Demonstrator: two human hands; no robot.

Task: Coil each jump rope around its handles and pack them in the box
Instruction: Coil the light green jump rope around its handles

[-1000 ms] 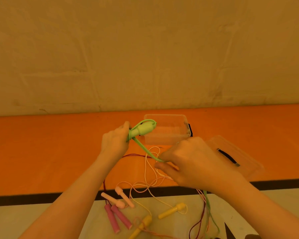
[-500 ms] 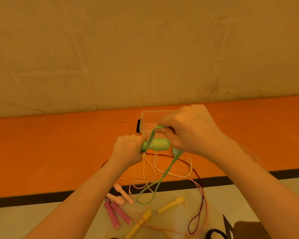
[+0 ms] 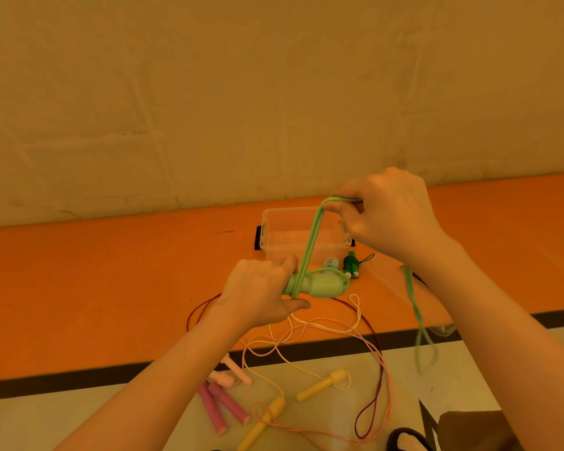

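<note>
The light green jump rope (image 3: 310, 242) is held above the orange floor, in front of the clear box (image 3: 303, 236). The left hand (image 3: 261, 297) grips its paired handles (image 3: 326, 286), with a few turns of cord already wound beside the fingers. The right hand (image 3: 388, 213) pinches the doubled cord. Half a second ago this hand was low against the handles; it is now raised up and to the right, pulling the cord taut. Judgement: one wrap is in progress, and the slack tail (image 3: 419, 320) hanging below the right forearm remains to be wound.

Beside the box lies a dark green coiled rope (image 3: 351, 264). On the floor lie pink handles (image 3: 222, 406), yellow handles (image 3: 319, 387) and tangled loose cords (image 3: 306, 330). The tail hangs near these cords and may catch on them.
</note>
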